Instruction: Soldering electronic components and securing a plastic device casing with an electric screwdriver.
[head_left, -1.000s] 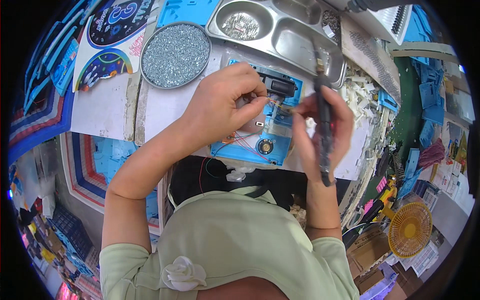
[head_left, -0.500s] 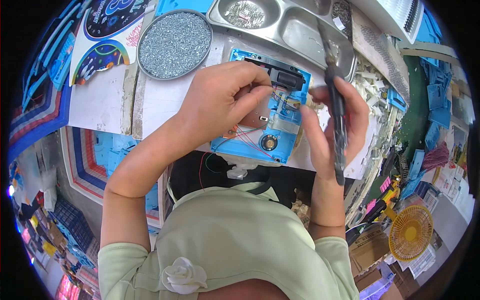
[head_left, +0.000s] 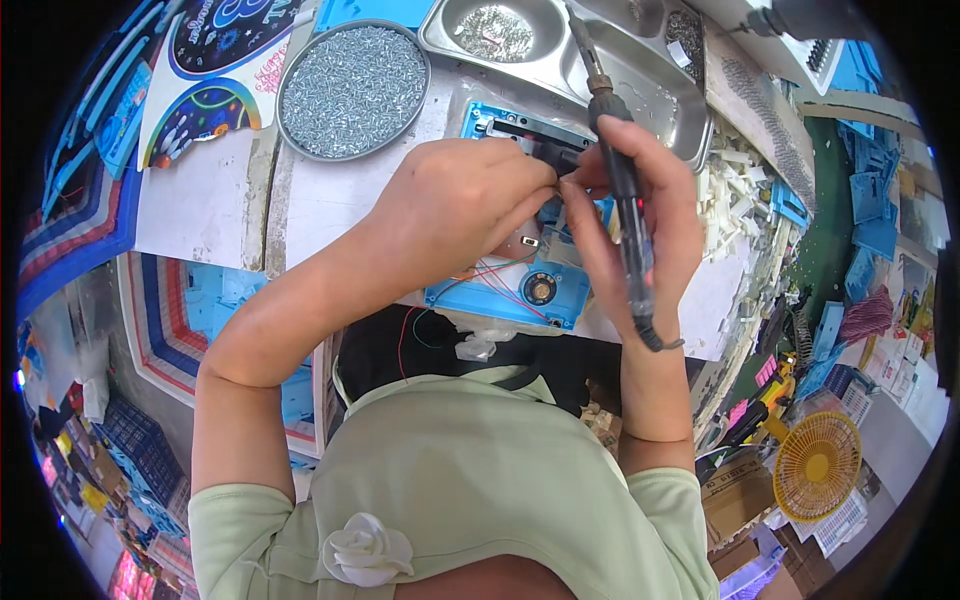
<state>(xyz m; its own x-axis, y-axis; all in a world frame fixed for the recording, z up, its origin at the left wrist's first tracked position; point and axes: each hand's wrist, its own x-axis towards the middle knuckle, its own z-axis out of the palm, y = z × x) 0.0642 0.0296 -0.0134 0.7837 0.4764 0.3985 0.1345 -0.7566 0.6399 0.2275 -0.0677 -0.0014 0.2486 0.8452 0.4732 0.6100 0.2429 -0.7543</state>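
A blue plastic casing (head_left: 466, 296) lies open on the table, with a round speaker (head_left: 540, 289), a brown circuit board (head_left: 512, 247) and thin red and green wires inside it. Over its middle, my left hand (head_left: 465, 195) is closed in a pinch; what sits between the fingertips is too small to make out. My right hand (head_left: 655, 215) grips a black soldering iron (head_left: 626, 190), its metal tip pointing up and away over the steel tray. Thumb and forefinger of that hand nearly meet my left fingertips. Both hands hide part of the casing.
A round dish of small metal screws (head_left: 352, 92) stands at the far left. Behind the casing is a steel compartment tray (head_left: 560, 70) with small parts. White plastic pieces (head_left: 735, 200) lie to the right. A dark tool (head_left: 805, 18) hangs at the upper right.
My right hand has moved left and slightly up, bringing its fingertips to my left ones. The soldering iron moved left with it. My left hand has shifted slightly right.
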